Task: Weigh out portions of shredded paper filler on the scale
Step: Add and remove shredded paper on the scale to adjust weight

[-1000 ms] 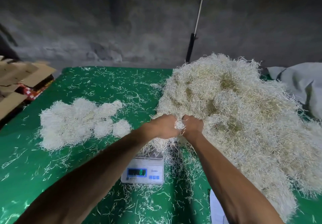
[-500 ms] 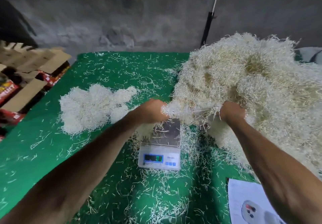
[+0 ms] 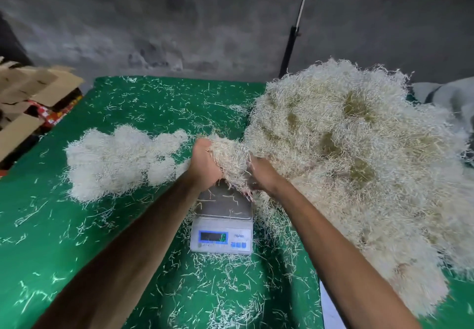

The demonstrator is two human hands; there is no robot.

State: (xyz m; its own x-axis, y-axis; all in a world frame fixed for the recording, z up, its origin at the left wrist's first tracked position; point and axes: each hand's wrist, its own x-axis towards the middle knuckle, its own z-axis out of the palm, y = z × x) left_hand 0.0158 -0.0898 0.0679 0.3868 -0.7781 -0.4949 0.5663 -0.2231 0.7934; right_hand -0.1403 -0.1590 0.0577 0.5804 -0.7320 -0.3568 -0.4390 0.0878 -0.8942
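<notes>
At the far left edge, cardboard boxes (image 3: 30, 103) sit off the green table (image 3: 38, 226). In the left-middle of the frame lies a cluster of portions (image 3: 120, 159), rounded white clumps that look already weighed; it is much as it was a second ago.

At centre, the change: half a second ago the hands were spread apart, the right one out at the edge of the pile. Now they have come together. The left hand (image 3: 204, 164) and right hand (image 3: 264, 173) cup one clump (image 3: 230, 159) of filler between them, fingers curled around it from either side, just above the scale (image 3: 221, 223). The clump's right side runs into the pile, so I cannot tell whether it has fully come away.

The scale's steel pan carries only a few stray shreds, and its blue display is too blurred to read. So this portion seems gathered but not yet weighed; setting it on the pan looks like the next step.

The big pile (image 3: 359, 169) fills the right half of the frame.
</notes>
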